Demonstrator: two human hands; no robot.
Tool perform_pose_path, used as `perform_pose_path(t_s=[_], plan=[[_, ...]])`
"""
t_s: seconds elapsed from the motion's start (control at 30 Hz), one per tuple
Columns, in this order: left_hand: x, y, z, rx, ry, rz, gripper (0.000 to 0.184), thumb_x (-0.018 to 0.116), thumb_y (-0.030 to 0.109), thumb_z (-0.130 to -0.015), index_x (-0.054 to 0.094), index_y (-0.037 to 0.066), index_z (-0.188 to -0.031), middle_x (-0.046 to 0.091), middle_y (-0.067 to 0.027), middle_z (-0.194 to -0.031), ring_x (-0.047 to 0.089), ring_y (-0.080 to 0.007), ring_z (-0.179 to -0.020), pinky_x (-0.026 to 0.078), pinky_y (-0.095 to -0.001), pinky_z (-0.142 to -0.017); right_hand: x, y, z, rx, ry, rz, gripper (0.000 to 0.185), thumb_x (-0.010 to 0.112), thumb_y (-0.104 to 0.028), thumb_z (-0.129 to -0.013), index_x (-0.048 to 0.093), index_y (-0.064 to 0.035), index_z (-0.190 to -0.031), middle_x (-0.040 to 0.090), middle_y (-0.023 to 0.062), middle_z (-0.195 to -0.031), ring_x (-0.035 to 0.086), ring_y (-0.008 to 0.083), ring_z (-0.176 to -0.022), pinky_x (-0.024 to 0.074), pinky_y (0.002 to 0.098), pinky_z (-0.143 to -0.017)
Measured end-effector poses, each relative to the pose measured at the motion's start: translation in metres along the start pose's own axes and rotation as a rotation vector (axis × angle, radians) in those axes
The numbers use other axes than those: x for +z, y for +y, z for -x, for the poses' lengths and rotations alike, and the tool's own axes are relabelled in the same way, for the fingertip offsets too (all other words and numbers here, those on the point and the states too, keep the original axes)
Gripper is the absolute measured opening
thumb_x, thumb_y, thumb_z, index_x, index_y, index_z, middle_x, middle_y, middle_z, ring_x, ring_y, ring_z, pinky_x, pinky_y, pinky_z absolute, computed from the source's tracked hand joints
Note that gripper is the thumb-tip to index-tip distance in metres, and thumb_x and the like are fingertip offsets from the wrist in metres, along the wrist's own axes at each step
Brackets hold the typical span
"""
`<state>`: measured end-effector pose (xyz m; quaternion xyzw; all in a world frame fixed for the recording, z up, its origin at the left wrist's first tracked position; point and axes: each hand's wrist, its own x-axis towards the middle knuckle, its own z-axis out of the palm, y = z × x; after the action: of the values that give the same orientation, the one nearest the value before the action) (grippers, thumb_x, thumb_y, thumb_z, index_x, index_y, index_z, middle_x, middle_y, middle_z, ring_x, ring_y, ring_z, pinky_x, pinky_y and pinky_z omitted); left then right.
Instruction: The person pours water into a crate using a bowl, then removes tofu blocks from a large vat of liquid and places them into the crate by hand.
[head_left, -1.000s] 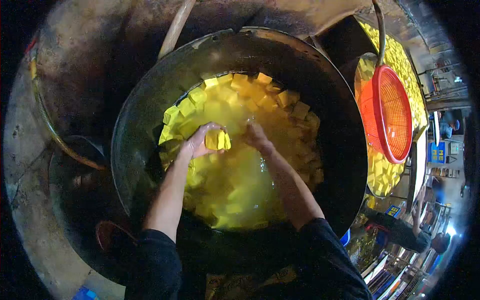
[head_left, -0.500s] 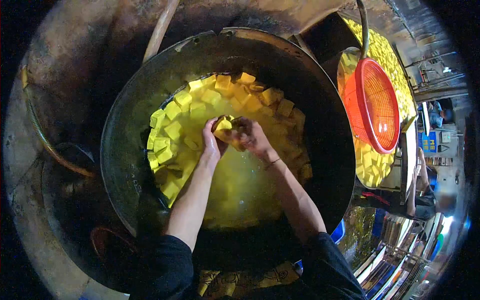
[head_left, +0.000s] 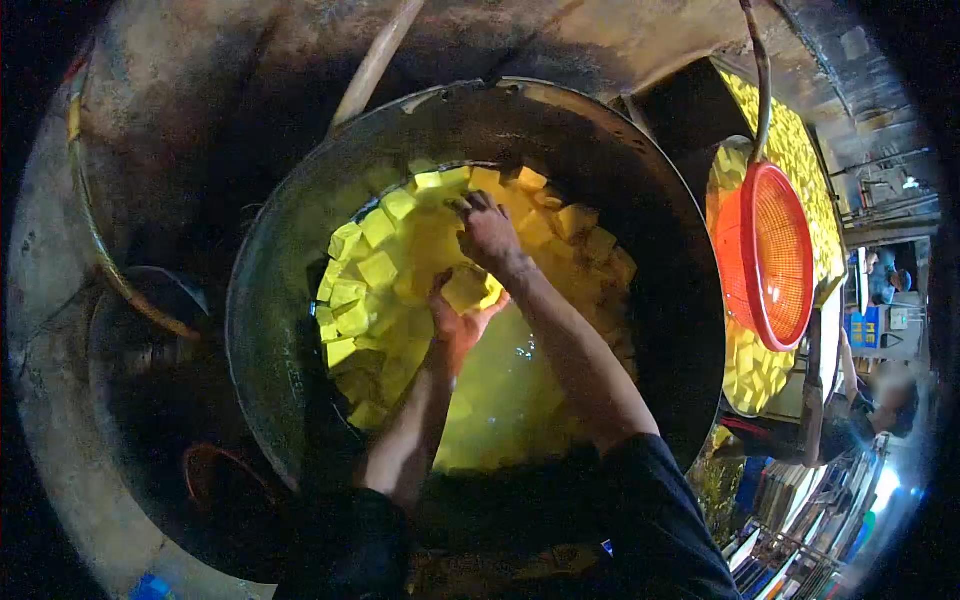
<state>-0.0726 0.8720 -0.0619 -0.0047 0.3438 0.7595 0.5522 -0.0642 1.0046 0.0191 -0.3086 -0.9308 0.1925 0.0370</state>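
A large dark wok (head_left: 262, 300) holds cloudy yellow liquid (head_left: 500, 390) and many yellow tofu blocks (head_left: 378, 270), most of them gathered along its far and left sides. Over the middle of the wok, my left hand (head_left: 458, 325) is closed round a yellow tofu block (head_left: 466, 290), with its fingers curved about the sides. Farther out, my right hand (head_left: 488, 235) reaches to the far blocks with its fingers bent and somewhat apart. Nothing shows in its grasp; whether the fingertips touch a block is unclear.
Right of the wok, a red plastic strainer (head_left: 765, 255) on a handle hangs over another vessel of yellow blocks (head_left: 745, 385). Yellow pieces fill a long tray (head_left: 790, 150) behind it. A hose (head_left: 110, 265) runs at left. Another person (head_left: 850, 420) is at far right.
My right hand has left the block held between both hands and moved away from me, toward the far blocks. My left hand keeps its block. The view has shifted slightly.
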Motion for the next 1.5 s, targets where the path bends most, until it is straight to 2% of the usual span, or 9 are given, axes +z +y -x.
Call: perform_pose_path(t_s=[0.1, 0.17, 0.5, 0.87, 1.1, 1.2, 1.37, 1.47, 1.5], plan=[[-0.016, -0.001, -0.004, -0.162, -0.209, 0.536, 0.049, 0.048, 0.048, -0.084, 0.053, 0.013, -0.118, 0.058, -0.0072, -0.114, 0.050, -0.0336, -0.111, 0.032, -0.0612, -0.093, 0.058, 0.039, -0.034, -0.299, 0.356, 0.275, 0.028, 0.053, -0.018, -0.079, 0.064, -0.0077, -0.103, 0.063, 0.0186, -0.096, 0.059, 0.0342, -0.099, 0.0419, 0.0464, -0.091], [-0.003, 0.009, 0.000, -0.231, -0.045, 0.552, 0.050, 0.048, 0.049, -0.084, 0.053, 0.012, -0.117, 0.058, -0.0094, -0.116, 0.050, -0.0332, -0.111, 0.033, -0.0599, -0.095, 0.055, 0.048, -0.046, -0.098, -0.111, 0.133, 0.037, 0.052, -0.015, -0.080, 0.057, -0.0161, -0.117, 0.060, 0.0136, -0.105, 0.055, 0.0346, -0.100, 0.0501, 0.0412, -0.079], [-0.016, 0.009, 0.004, -0.247, -0.122, 0.570, 0.054, 0.039, 0.051, -0.082, 0.056, 0.011, -0.115, 0.059, -0.0076, -0.116, 0.052, -0.0304, -0.108, 0.035, -0.0514, -0.096, 0.052, 0.005, -0.063, -0.079, -0.158, 0.221, 0.046, 0.074, -0.042, -0.066, 0.067, -0.0102, -0.098, 0.067, 0.0155, -0.090, 0.064, 0.0331, -0.084, 0.0519, 0.0402, -0.074], [0.001, 0.042, -0.010, -0.272, 0.392, 0.330, 0.043, 0.042, 0.041, -0.082, 0.059, 0.007, -0.104, 0.065, -0.0065, -0.090, 0.064, -0.0244, -0.078, 0.053, -0.0388, -0.070, -0.041, 0.033, 0.057, -0.073, -0.115, -1.542, 0.066, 0.074, -0.037, -0.074, 0.050, 0.0086, -0.115, 0.061, 0.0163, -0.108, 0.060, 0.0211, -0.096, 0.0470, 0.0310, -0.086], [0.050, 0.052, -0.001, -0.234, -0.168, 0.384, 0.038, 0.044, 0.033, -0.080, 0.059, 0.004, -0.099, 0.064, -0.0107, -0.095, 0.062, -0.0245, -0.086, 0.051, -0.0372, -0.078, -0.088, -0.022, 0.101, 0.274, -0.167, -0.953, 0.046, 0.072, -0.024, -0.078, 0.053, 0.0052, -0.108, 0.064, 0.0124, -0.099, 0.060, 0.0179, -0.086, 0.0472, 0.0268, -0.079], [0.075, 0.042, 0.014, 0.232, -0.121, -0.113, 0.029, 0.048, 0.030, -0.082, 0.060, 0.007, -0.095, 0.064, -0.0087, -0.095, 0.061, -0.0225, -0.087, 0.051, -0.0341, -0.076, -0.105, -0.035, 0.113, 0.334, 0.062, -0.893, 0.041, 0.070, -0.016, -0.080, 0.051, 0.0048, -0.111, 0.058, 0.0128, -0.108, 0.054, 0.0176, -0.100, 0.0435, 0.0258, -0.084], [0.061, -0.004, -0.024, -0.221, -0.813, 0.695, 0.024, 0.053, 0.029, -0.082, 0.060, 0.010, -0.095, 0.064, -0.0038, -0.094, 0.060, -0.0208, -0.089, 0.051, -0.0324, -0.077, -0.142, -0.041, 0.133, 0.127, 0.087, -0.840, 0.072, 0.075, -0.033, -0.073, 0.039, 0.0022, -0.124, 0.046, 0.0146, -0.122, 0.045, 0.0248, -0.116, 0.0384, 0.0350, -0.096], [0.133, 0.016, 0.021, -0.332, -0.103, 0.569, 0.023, 0.053, 0.033, -0.084, 0.060, 0.013, -0.092, 0.061, -0.0007, -0.086, 0.059, -0.0180, -0.083, 0.049, -0.0289, -0.078, -0.157, -0.033, 0.150, 0.256, 0.297, -0.291, 0.103, 0.081, -0.039, -0.060, 0.024, -0.0017, -0.137, 0.024, 0.0240, -0.137, 0.024, 0.0395, -0.131, 0.0276, 0.0451, -0.106], [0.150, 0.012, 0.042, -0.111, -0.342, 0.193, 0.034, 0.049, 0.040, -0.086, 0.053, 0.010, -0.103, 0.059, -0.0030, -0.096, 0.058, -0.0160, -0.087, 0.048, -0.0313, -0.078, -0.168, -0.027, 0.161, 0.304, 0.272, -0.273, 0.113, 0.082, -0.036, -0.056, 0.017, -0.0030, -0.142, 0.022, 0.0255, -0.140, 0.018, 0.0406, -0.134, 0.0214, 0.0445, -0.109]])
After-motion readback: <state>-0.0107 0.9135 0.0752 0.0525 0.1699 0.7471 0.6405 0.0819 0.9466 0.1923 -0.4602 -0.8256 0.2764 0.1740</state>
